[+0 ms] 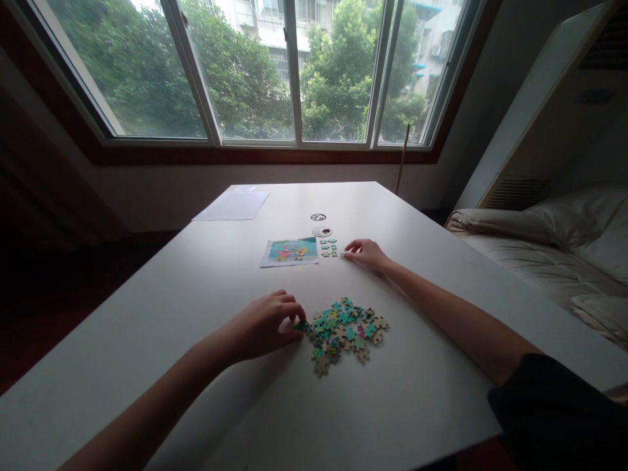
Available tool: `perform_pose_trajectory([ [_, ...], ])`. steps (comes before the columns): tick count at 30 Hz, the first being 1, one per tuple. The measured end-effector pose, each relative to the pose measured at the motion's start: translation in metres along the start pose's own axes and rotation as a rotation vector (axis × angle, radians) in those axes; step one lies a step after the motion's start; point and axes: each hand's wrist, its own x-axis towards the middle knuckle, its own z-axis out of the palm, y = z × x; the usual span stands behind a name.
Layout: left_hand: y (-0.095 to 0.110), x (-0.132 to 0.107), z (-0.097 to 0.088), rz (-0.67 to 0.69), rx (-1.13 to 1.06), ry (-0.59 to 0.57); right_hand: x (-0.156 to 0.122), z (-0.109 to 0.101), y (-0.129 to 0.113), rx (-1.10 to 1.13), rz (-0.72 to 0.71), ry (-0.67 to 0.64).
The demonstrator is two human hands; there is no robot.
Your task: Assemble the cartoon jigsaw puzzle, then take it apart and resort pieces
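Observation:
A loose pile of jigsaw puzzle pieces (346, 327), some teal and printed, others bare tan side up, lies on the white table (196, 301). At the pile's left edge, my left hand (269, 325) pinches a dark green puzzle piece (300, 326) between thumb and fingers. Farther out, my right hand (367, 254) has its fingertips closed on a small pale puzzle piece (343, 253). Just left of it, several puzzle pieces (329, 247) are set out in short rows. Beside those rows lies a printed picture sheet (289, 252) with pink and yellow cartoon figures on teal.
Beyond the rows rest two round metallic-looking objects, one (322, 231) nearer and one (318, 217) farther. White paper (230, 205) lies at the far left corner. A padded couch (554, 242) stands right of the table, and a window is behind it.

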Motion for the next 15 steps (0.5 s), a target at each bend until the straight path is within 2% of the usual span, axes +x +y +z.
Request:
perform_pose_trajectory([
  [8, 0.000, 0.000, 0.000, -0.008, 0.008, -0.016, 0.015, 0.002, 0.007, -0.049, 0.011, -0.083],
  [15, 0.002, -0.001, 0.001, -0.008, 0.015, -0.006, 0.010, 0.008, 0.005, -0.083, 0.048, -0.023],
])
